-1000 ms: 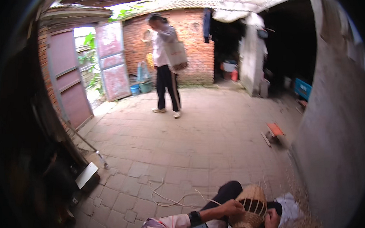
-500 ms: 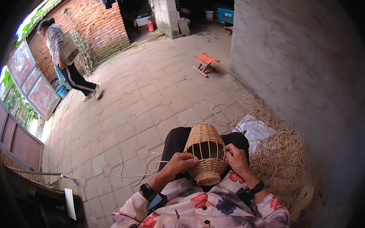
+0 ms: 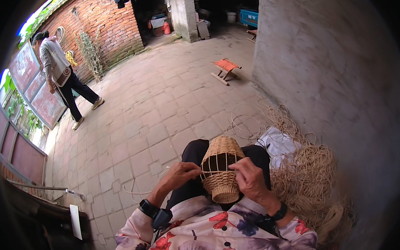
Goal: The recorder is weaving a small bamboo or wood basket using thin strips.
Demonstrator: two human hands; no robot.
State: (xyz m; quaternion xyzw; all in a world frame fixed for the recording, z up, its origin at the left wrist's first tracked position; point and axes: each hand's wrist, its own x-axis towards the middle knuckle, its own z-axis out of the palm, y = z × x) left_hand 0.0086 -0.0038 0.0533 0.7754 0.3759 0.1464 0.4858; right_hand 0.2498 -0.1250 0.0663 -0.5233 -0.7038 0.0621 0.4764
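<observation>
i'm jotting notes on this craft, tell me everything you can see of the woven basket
The basket is tan and looks plaited from plant fibre. Two woven sections are joined by bare, pale ribs, with a dark hollow showing between them. It lies tilted on the lap of black trousers, its narrow, collar-like end towards the person. The left hand and right hand have fingers at its sides by the ribs; exactly what they pinch is unclear.

a single fisheye view is looking down and forward from the wearer's head, showing the left hand (image 3: 181,174) and right hand (image 3: 252,180) close by at the lower middle while reaching over the paved floor (image 3: 134,106) to a distant brick wall (image 3: 118,32).
</observation>
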